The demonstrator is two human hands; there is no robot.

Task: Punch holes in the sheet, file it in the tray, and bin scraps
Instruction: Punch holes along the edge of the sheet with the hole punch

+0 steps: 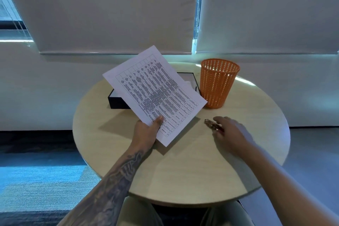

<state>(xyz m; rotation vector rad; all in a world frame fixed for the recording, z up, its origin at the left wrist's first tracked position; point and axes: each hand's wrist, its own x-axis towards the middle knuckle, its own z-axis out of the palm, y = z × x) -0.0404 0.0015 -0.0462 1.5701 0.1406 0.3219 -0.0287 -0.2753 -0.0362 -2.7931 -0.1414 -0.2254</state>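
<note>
Pinching, with left hand (pixel 146 132), near edge of printed sheet (pixel 156 93) tilted above round wooden table (pixel 183 170); hold of right hand (pixel 231 132) on small metal punch (pixel 209 123) unclear.

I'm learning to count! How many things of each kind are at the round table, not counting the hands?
Printed sheet: 1
Black tray: 1
Orange basket: 1
Small shiny tool, partly hidden by the right hand: 1
Total: 4
</note>
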